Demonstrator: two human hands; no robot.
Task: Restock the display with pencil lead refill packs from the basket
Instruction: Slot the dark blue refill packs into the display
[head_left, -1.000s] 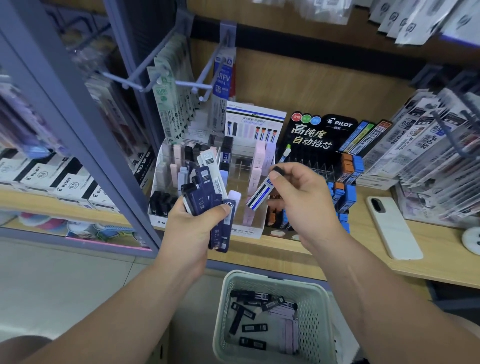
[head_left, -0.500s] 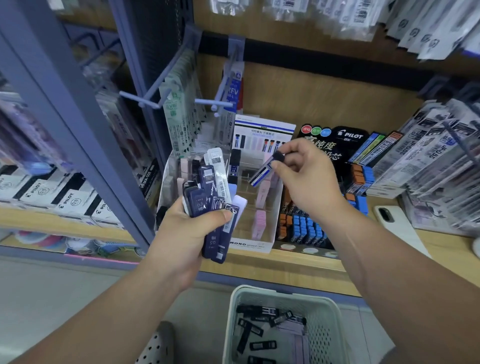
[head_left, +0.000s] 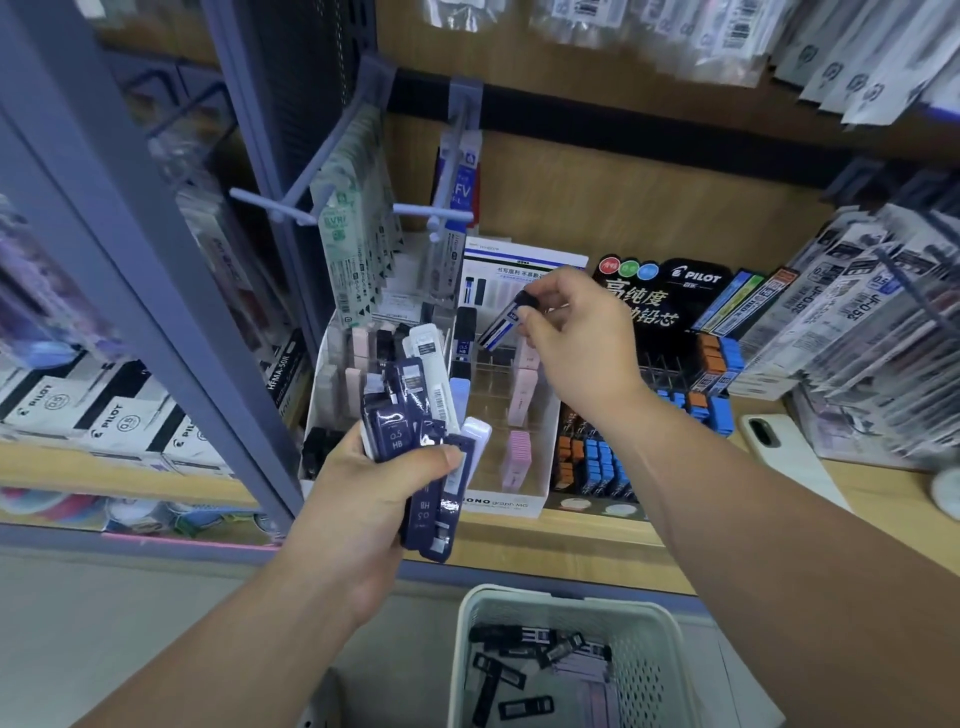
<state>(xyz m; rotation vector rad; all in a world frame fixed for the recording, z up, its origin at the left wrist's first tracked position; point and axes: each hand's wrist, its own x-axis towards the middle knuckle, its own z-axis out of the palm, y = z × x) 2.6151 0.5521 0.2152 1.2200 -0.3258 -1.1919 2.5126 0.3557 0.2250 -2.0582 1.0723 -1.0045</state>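
Lead pack (head_left: 500, 326), white and blue with a dark cap, is pinched at its cap end between the thumb and fingertips of my right hand (head_left: 576, 343). It hangs tilted above the back rows of the display (head_left: 498, 506). My left hand (head_left: 363, 499) is wrapped round a bundle (head_left: 410, 415) of navy packs in front of the display's left half. The basket (head_left: 649, 654), below the display's front edge, holds more. To do this well, I'd turn the pack upright, cap on top, and line it up with a free back slot. Then I'd slide it straight down between the clear dividers (head_left: 491, 382) before letting go. I'd also keep the bundle off the front rows so nothing gets knocked.
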